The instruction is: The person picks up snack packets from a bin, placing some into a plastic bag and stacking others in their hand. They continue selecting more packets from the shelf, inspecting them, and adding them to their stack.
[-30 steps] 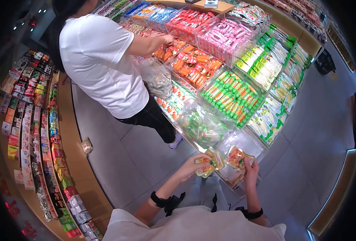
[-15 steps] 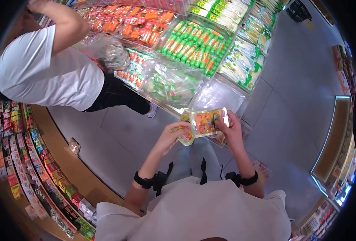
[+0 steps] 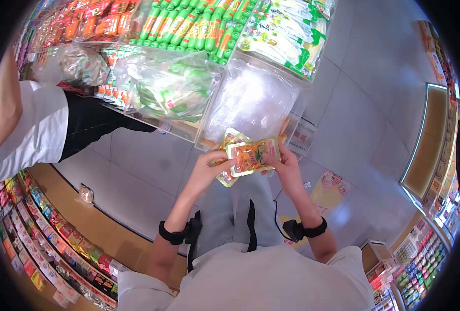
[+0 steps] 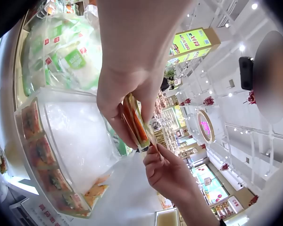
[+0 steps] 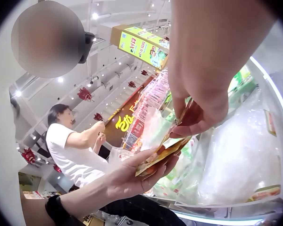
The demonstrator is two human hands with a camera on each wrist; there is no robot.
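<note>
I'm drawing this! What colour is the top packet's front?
Mostly orange, with pale edges. The top packet shows best in the head view.

The rear packet [image 3: 234,137] is partly covered by the front packet [image 3: 248,157].
In the head view, the packets' fine print is too small to be read, and the other person [image 3: 30,124] is cut off by the left edge.

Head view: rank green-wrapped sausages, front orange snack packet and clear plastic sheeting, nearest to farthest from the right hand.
1. Front orange snack packet: held in the right hand.
2. Clear plastic sheeting: just ahead.
3. Green-wrapped sausages: farther ahead, to the left.
</note>
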